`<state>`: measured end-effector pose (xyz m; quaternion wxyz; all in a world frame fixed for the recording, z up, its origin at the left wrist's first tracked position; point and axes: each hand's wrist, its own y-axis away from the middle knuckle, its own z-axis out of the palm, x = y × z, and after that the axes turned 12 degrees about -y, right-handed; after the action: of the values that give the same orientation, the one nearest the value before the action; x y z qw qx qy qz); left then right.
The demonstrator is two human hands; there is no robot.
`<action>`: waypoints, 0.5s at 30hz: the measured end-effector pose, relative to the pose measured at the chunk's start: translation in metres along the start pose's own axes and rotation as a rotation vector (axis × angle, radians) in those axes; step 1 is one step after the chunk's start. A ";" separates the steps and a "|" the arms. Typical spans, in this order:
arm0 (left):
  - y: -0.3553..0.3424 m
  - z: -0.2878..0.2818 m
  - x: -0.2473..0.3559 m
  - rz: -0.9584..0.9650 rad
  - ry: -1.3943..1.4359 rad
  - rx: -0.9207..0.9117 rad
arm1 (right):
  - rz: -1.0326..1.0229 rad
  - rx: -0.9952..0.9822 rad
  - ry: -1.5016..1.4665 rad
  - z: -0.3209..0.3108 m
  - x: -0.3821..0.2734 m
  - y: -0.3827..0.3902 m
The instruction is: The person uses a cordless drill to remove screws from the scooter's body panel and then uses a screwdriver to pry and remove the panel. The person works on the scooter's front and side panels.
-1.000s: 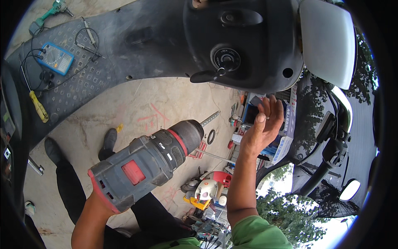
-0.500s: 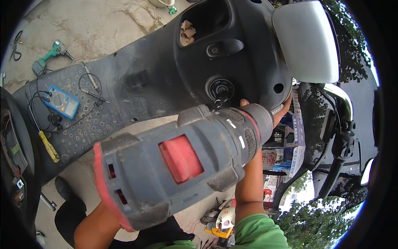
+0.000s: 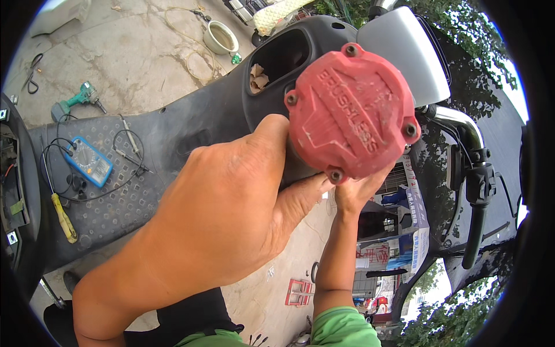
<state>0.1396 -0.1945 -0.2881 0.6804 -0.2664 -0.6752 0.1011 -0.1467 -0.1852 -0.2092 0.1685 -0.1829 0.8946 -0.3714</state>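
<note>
My left hand point(image 3: 225, 214) grips a cordless power drill point(image 3: 352, 110) and points it away from me. Its round red rear cap with screws faces the camera and fills the upper middle. The drill's nose is hidden against the black front panel of a scooter point(image 3: 202, 115), near an open storage pocket point(image 3: 277, 58). My right hand point(image 3: 358, 194) reaches up just below the drill. Only its heel and thumb side show, and its fingers are hidden behind the tool.
On the scooter's footboard point(image 3: 115, 202) lie a blue multimeter point(image 3: 88, 161) with leads and a yellow-handled screwdriver point(image 3: 62, 211). A green drill point(image 3: 78, 99) and a bowl point(image 3: 221, 38) sit on the concrete. The handlebar grip point(image 3: 474, 231) hangs at the right, beside a silver panel point(image 3: 404, 52).
The drill has swung from side-on to pointing straight at the scooter panel, so its rear cap now faces me. My view has moved closer. My right hand now sits under the drill.
</note>
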 end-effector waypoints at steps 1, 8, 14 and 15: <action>-0.001 0.000 0.004 -0.014 -0.035 -0.006 | 0.023 0.045 0.003 0.004 -0.003 0.000; -0.004 0.019 0.020 -0.017 -0.150 0.056 | -0.002 0.142 -0.015 0.010 0.002 -0.001; 0.007 0.039 0.023 -0.004 -0.230 0.145 | -0.033 0.227 -0.082 0.013 0.003 0.001; 0.006 0.040 0.020 0.043 -0.193 0.163 | -0.039 0.236 -0.082 0.014 0.002 0.000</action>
<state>0.1032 -0.1705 -0.2754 0.6293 -0.2139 -0.7212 0.1953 -0.1424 -0.1939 -0.2189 0.2179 -0.1942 0.8333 -0.4695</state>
